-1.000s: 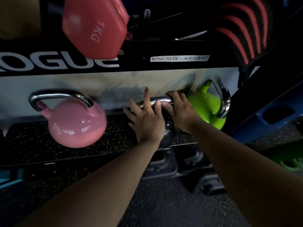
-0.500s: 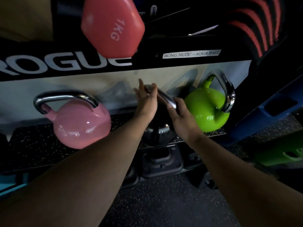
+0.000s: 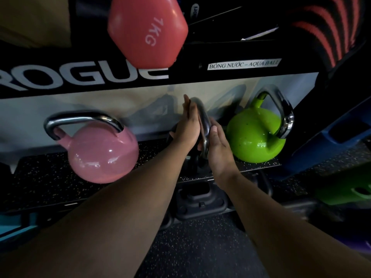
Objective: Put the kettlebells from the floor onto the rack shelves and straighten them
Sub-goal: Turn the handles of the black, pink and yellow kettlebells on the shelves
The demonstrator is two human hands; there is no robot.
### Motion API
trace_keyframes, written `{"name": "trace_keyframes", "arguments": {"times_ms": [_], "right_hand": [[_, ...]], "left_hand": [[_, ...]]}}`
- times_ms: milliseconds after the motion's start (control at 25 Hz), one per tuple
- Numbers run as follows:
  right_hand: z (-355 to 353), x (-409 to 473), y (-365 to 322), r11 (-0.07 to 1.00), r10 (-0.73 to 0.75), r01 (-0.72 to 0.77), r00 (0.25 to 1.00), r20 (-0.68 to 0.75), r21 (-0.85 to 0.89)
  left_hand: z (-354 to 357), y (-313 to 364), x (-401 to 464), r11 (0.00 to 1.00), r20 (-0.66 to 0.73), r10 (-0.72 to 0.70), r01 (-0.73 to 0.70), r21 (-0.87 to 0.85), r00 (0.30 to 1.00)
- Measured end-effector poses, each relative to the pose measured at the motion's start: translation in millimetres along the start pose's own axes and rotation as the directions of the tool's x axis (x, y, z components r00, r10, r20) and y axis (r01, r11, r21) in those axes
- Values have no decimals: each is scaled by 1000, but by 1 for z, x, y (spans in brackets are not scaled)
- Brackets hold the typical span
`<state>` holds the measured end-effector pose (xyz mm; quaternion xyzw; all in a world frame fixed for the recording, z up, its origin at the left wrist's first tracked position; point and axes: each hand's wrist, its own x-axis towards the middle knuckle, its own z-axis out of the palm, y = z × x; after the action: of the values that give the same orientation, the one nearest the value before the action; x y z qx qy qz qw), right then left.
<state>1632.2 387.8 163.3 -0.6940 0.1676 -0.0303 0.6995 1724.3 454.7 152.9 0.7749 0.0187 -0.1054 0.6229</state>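
A dark kettlebell with a chrome handle stands on the speckled rack shelf, between a pink kettlebell on the left and a green kettlebell on the right. My left hand lies flat against the left side of the dark kettlebell's handle, fingers straight. My right hand presses the handle's right side from below. The handle stands edge-on to me, squeezed between both palms. The dark body is mostly hidden behind my hands.
A red 1 kg dumbbell juts out from the shelf above, over a black ROGUE beam. Black kettlebells sit on the level below the shelf. A blue frame stands at the right. Speckled floor lies under my arms.
The dark kettlebell's handle has turned from lying crosswise to standing edge-on. My hands went from gripping over the top of it to pressing flat on either side.
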Motion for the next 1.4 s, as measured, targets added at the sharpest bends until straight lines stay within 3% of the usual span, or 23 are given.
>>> {"name": "trace_keyframes", "arguments": {"times_ms": [280,480,880,1160,1320,1400], "right_hand": [[9,1,5,1000,-11,12,999,-36,14],[4,-1,3,997,-52,51,999,-3,-59],[-4,-1,0,1000,-9,9,997,82,-1],[-3,-2,0,996,-6,11,999,52,-93],[-13,-3,1,990,-20,31,997,79,-138],[-22,-5,4,981,-32,41,998,51,-192]], "left_hand": [[5,-5,7,996,3,44,-44,-76,999],[2,-5,6,999,-12,45,-46,-26,999],[3,-11,7,1000,-32,10,-9,25,999],[-1,-12,10,999,28,18,-19,31,999],[-15,-14,6,989,58,11,-20,148,998],[-26,-25,-12,935,34,42,-52,351,999]]}}
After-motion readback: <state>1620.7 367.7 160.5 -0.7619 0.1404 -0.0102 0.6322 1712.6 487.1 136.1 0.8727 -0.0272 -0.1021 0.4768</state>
